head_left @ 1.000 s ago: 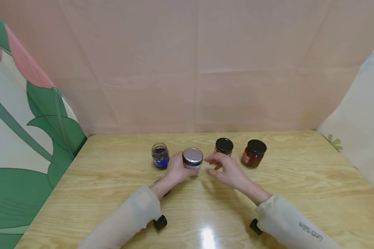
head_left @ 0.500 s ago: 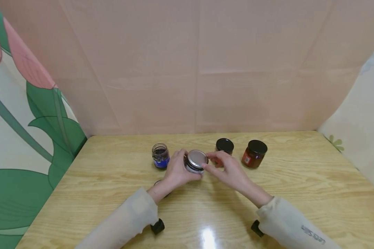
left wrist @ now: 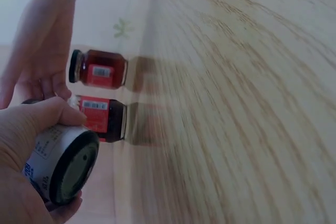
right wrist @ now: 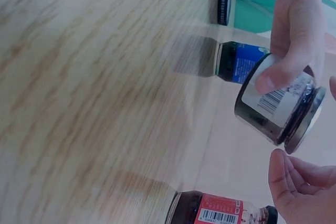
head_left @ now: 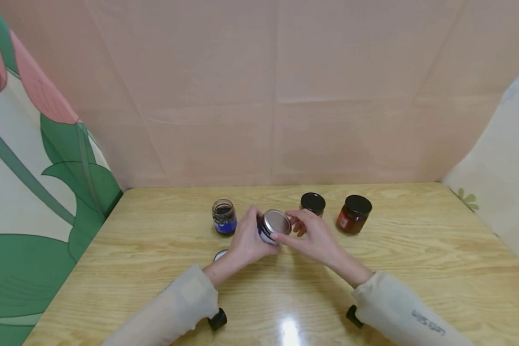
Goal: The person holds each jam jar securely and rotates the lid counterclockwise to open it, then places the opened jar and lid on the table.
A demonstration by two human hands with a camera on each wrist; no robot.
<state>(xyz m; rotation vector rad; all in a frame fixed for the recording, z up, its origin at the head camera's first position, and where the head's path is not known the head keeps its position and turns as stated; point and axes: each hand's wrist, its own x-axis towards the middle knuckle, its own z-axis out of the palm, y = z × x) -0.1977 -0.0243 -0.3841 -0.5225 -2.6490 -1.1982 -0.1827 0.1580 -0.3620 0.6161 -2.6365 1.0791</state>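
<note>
- On the worktop (head_left: 415, 269), a glossy pale wood board, stand three other jars in a loose row: an open jar (head_left: 224, 216) with a blue label and dark contents at the left, a black-lidded jar (head_left: 313, 203) behind the right hand, and a red jar (head_left: 353, 214) with a black lid further right. All look like rigid glass.
- A loose lid (head_left: 220, 254) lies flat on the wood just beside the left wrist, half hidden by it.
- The left hand (head_left: 247, 239) is wrapped round the body of the jar (head_left: 271, 227), thumb across the white label and fingers behind, and holds it clear of the wood, tipped so the lid faces right.
- The right hand (head_left: 313, 235) has fingers curled toward the metal lid (head_left: 278, 222); the fingertips are at its rim, but whether they already pinch it I cannot tell, and the right wrist view shows a small gap.
- The jar is small, stiff, smooth glass with dark contents: probably light enough for one hand, but slippery and breakable if dropped.
- The labelled wall is likely the surest place to grip the body; the lid's narrow edge is best taken with fingertips spread round it.
</note>
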